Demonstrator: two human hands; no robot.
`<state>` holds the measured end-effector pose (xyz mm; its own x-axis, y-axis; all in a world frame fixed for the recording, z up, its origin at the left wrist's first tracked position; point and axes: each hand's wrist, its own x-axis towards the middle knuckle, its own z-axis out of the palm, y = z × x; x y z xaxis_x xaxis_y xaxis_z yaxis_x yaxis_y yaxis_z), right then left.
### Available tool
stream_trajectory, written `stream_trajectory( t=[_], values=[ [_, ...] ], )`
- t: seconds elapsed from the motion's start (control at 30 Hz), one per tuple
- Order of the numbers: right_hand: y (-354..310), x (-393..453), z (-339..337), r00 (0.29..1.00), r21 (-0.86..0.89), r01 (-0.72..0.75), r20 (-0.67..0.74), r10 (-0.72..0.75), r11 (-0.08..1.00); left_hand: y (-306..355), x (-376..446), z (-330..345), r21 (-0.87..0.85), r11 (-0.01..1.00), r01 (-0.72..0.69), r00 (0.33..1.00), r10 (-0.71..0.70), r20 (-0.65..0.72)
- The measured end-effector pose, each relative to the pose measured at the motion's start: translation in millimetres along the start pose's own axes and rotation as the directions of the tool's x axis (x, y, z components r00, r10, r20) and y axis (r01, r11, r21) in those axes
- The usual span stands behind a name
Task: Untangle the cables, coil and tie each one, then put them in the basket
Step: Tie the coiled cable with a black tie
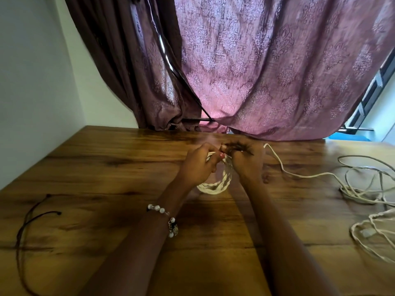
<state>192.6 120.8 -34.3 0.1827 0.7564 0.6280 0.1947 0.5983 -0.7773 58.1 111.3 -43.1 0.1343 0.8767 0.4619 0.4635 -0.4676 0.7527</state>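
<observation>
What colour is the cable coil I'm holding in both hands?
The coil is white, or off-white, seen best in the head view, hanging between your left hand and right hand.

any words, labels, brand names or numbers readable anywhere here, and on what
None can be read.
The white coiled cable in the left hand and right hand shows no print.
The loose white cables, dark cords, wooden table and curtain carry no lettering, only a woven pattern.

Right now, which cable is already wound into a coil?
The white cable held between both hands, its tail trailing right. The pale cables at the right edge lie loose and tangled.
</observation>
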Motion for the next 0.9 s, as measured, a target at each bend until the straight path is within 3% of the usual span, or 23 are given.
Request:
stream_trajectory(
  t=[0.17,0.33,0.4,0.47,0.57,0.7,0.8,0.87,0.9],
  values=[
    [5.4,-2.3,0.5,0.981,-0.075,0.143,0.141,-0.132,0.987,-8.1,-3.4,-4.8,-0.017,0.997,-0.069,0.993,0.067,-0.100],
    [7.0,-2.7,8.4,0.983,-0.032,0.078,0.167,-0.071,0.996,-17.6,-0.3,0.7,-0.237,0.967,0.091,0.976,-0.134,-0.172],
    [4.7,-0.5,7.8,0.976,-0.010,0.062,0.212,-0.058,0.998,-17.8,2.0,-0.6,-0.412,0.889,0.202,0.945,-0.288,-0.158],
    [4.8,-0.2,7.6,0.941,-0.073,0.169,0.307,-0.139,0.983,-18.4,3.9,-4.8,-0.572,0.777,0.262,0.906,-0.402,-0.131],
    [12.8,-1.8,12.8,0.911,-0.204,0.253,0.381,-0.162,0.946,-18.5,5.0,-11.2,-0.691,0.665,0.282,0.890,-0.450,-0.071],
    [17.8,-0.5,13.6,0.904,-0.308,0.211,0.421,-0.066,0.928,-15.6,4.6,-18.2,-0.761,0.560,0.328,0.876,-0.482,0.022],
    [7.7,-0.7,4.8,0.859,-0.251,0.192,0.510,-0.039,0.949,-12.6,1.6,-18.6,-0.724,0.614,0.316,0.893,-0.450,0.009],
    [1.9,-3.4,-0.7,0.805,-0.047,-0.016,0.592,0.040,0.999,-9.0,-1.2,-19.8,-0.672,0.689,0.273,0.922,-0.387,-0.022],
    [0.0,-3.3,-3.1,0.814,0.060,-0.133,0.577,0.074,0.989,-7.3,-2.0,-21.9,-0.629,0.745,0.223,0.944,-0.326,-0.052]
  ],
)
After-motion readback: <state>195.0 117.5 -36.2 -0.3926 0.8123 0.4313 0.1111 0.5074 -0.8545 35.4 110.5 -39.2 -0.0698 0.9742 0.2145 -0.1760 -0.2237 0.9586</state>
